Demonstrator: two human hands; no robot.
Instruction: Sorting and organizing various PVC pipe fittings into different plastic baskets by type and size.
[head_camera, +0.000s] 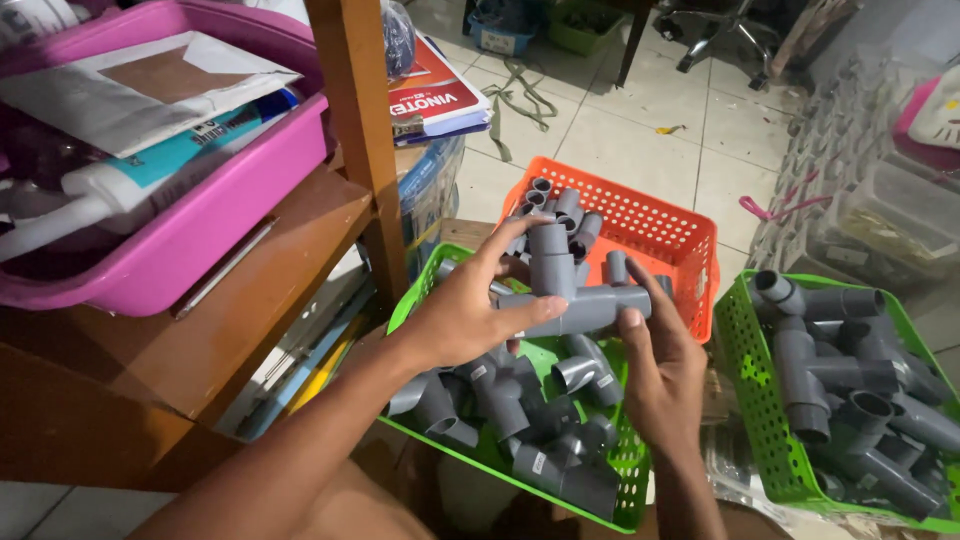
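Grey pipe fittings (565, 290), joined into one piece with an upright socket and a branch running to the right, sit between both hands above a green basket (628, 470). The left hand (465, 315) wraps the joined piece from the left, its thumb lying along the horizontal tube and its fingers curled behind the upright socket. The right hand (660, 365) closes on the right end of the horizontal tube, thumb on the near side and fingers behind it. Below the hands, the green basket holds a heap of loose grey elbows and tees (520, 410). Just behind it, an orange basket (665, 235) holds a few more grey fittings in its left corner. To the right, well apart from the hands, a second green basket (745, 365) is filled with larger grey tee pieces (850, 390). On the left a wooden shelf (250, 310) carries a pink tub (200, 230) with papers and a tube inside. Behind the baskets lies a pale tiled floor (620, 140).
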